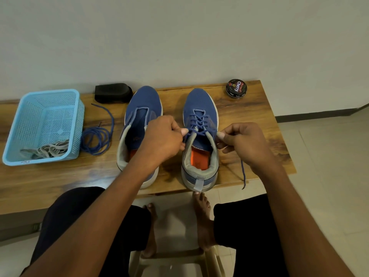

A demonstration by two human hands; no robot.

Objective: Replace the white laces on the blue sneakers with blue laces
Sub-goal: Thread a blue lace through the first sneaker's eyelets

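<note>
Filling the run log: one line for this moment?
right sneaker: blue-laced | left hand, right hand: pinching lace ends | left sneaker: unlaced

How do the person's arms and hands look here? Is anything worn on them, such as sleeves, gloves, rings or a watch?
Both forearms are bare up to the frame edge, with no sleeves in view. The left hand and the right hand wear no gloves, and no ring, watch or bracelet shows. The fingernails look short and unpainted.

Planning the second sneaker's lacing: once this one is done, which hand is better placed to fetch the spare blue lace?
Left. The left hand is nearer the coiled blue lace, which lies beside the basket on the person's left; the right hand would have to cross over both sneakers.
</note>
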